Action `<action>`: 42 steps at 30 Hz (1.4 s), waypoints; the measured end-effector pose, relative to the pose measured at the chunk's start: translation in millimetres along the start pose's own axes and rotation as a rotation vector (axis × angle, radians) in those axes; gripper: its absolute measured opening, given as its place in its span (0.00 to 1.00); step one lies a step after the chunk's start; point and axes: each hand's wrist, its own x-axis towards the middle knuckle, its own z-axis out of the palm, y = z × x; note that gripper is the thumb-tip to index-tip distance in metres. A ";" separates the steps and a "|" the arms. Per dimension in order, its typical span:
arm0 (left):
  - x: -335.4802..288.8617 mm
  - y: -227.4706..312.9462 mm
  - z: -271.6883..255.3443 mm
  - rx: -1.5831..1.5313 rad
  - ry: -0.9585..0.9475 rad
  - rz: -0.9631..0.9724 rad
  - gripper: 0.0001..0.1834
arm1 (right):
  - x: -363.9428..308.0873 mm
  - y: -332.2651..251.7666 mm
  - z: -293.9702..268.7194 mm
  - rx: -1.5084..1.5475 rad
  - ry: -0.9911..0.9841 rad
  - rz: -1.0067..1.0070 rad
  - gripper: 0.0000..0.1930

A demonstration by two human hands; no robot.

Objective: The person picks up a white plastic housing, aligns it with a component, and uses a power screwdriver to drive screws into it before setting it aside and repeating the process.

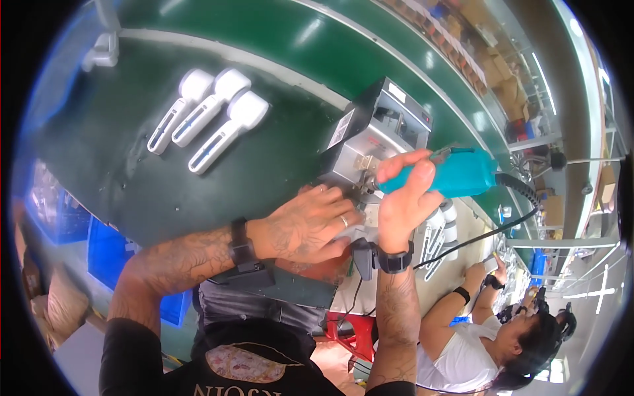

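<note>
My right hand (407, 195) is wrapped around a teal electric screwdriver (456, 173), held almost level with its black coiled cord running off to the right. The screwdriver's tip meets the front of a grey and black box-shaped screw feeder (375, 135). My left hand (310, 223) is just left of and below the feeder, palm down with its fingers curled. Under those fingers a pale whitish piece (358, 232) shows in part; the hand hides most of it. Three white round-headed devices with long slotted handles (228, 132) lie side by side farther left on the dark green bench.
More white devices (436, 234) lie to the right of my right wrist, near the screwdriver cord. A co-worker in a white top (462, 356) sits at the right. Blue bins (109, 254) stand below the bench's left edge, and a red stool (353, 336) is beneath it.
</note>
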 end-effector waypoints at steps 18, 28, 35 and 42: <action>7.0 2.8 -3.5 0.028 -0.031 -0.028 0.20 | -64.7 -49.4 -35.1 -0.085 0.053 0.115 0.35; 7.4 3.1 0.7 0.025 -0.086 -0.054 0.20 | -70.3 -35.4 -37.0 -0.001 0.033 0.106 0.32; 4.0 6.0 -2.9 0.064 -0.023 -0.030 0.18 | -85.9 -32.0 -32.7 0.027 0.130 0.139 0.30; -25.3 31.8 -5.0 0.173 0.033 0.211 0.24 | -122.9 -80.0 -43.3 0.302 0.287 0.064 0.32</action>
